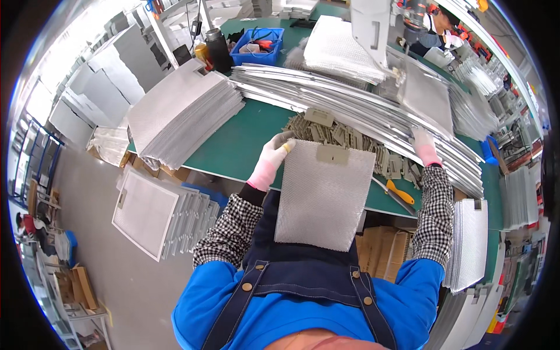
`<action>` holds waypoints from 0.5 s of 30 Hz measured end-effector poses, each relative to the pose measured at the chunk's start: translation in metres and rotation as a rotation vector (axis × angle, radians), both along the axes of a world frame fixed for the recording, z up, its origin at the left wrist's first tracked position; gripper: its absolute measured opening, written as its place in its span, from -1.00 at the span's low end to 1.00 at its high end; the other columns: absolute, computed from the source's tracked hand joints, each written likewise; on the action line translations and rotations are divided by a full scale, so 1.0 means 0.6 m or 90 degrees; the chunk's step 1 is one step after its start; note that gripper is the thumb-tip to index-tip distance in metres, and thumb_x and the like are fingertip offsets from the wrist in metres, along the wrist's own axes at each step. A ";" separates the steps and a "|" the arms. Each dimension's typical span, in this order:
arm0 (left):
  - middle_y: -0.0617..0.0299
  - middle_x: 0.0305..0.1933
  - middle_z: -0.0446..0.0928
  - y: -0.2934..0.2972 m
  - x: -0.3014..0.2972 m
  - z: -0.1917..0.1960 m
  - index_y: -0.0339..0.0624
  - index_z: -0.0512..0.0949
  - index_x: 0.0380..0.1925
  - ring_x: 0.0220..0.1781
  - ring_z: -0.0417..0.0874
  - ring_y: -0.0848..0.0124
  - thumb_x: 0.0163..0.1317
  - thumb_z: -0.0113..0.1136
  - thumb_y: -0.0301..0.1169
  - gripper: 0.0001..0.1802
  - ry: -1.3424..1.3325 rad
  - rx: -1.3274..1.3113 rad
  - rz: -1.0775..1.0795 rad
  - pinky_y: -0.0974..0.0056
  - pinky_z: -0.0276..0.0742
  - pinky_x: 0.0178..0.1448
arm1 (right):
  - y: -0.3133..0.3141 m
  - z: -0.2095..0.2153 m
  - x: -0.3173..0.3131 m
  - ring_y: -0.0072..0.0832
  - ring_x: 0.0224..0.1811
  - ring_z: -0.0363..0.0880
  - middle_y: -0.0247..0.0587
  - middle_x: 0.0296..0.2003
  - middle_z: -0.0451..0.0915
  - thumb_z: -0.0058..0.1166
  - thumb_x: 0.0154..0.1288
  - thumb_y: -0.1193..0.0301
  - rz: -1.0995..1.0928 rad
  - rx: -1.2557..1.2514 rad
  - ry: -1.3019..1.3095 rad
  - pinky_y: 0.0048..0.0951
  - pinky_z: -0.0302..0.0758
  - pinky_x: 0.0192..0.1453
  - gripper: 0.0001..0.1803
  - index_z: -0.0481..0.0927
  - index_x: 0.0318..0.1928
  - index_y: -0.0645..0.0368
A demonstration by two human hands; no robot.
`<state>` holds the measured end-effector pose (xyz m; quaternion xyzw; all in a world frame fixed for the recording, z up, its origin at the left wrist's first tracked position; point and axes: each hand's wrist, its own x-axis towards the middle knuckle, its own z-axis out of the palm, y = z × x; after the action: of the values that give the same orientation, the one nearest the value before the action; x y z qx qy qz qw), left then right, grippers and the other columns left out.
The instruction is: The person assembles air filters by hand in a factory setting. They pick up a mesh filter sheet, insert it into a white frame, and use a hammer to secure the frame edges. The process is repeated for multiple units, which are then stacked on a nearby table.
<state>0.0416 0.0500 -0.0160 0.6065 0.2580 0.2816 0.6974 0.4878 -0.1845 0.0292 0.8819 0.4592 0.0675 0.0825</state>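
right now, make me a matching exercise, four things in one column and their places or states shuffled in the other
Things
1. left hand
2. right hand
3. blue bin
4. yellow handle

Places or states
A. beside the dark bottle
B. at the long metal strips
C. on the green table, by its near edge
D. holding a mesh panel at its top left corner

Right pairs: 1-D, 2-B, 3-A, 4-C
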 end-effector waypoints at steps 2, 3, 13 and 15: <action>0.15 0.16 0.62 -0.011 0.004 0.007 -0.35 0.48 0.30 0.14 0.60 0.42 0.47 0.17 -0.24 -0.48 -0.010 0.030 -0.007 0.38 0.46 0.22 | -0.018 0.002 0.005 0.04 0.15 0.56 0.06 0.05 0.59 0.20 0.33 0.36 0.033 0.071 0.037 -0.05 0.50 0.22 -0.63 0.55 0.11 0.15; 0.14 0.15 0.62 -0.013 0.006 0.013 -0.35 0.50 0.28 0.14 0.60 0.43 0.48 0.17 -0.25 -0.50 -0.005 0.027 -0.020 0.38 0.46 0.22 | -0.021 0.008 0.009 0.04 0.15 0.56 0.06 0.04 0.59 0.18 0.34 0.38 0.044 0.134 0.077 -0.06 0.50 0.21 -0.65 0.55 0.10 0.15; 0.26 -0.11 0.67 -0.045 0.005 0.031 -0.40 0.64 0.07 -0.09 0.59 0.54 0.51 0.15 -0.30 -0.64 -0.051 0.073 0.092 0.41 0.50 0.06 | -0.178 0.264 -0.110 -0.15 -0.14 0.71 -0.15 -0.14 0.67 0.30 0.30 0.39 0.178 0.329 -0.080 -0.29 0.61 -0.07 -0.70 0.61 0.01 0.13; 0.25 -0.08 0.68 -0.046 -0.001 0.032 -0.40 0.64 0.08 -0.08 0.59 0.56 0.51 0.14 -0.30 -0.64 -0.012 0.040 0.037 0.43 0.50 0.07 | -0.239 0.294 -0.142 -0.17 -0.17 0.73 -0.12 -0.22 0.69 0.26 0.35 0.40 0.044 0.276 0.047 -0.33 0.60 -0.07 -0.78 0.64 -0.04 0.15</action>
<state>0.0411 0.0226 0.0033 0.6178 0.2599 0.3153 0.6719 0.4028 -0.3281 0.2058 0.8646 0.4667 0.1349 -0.1281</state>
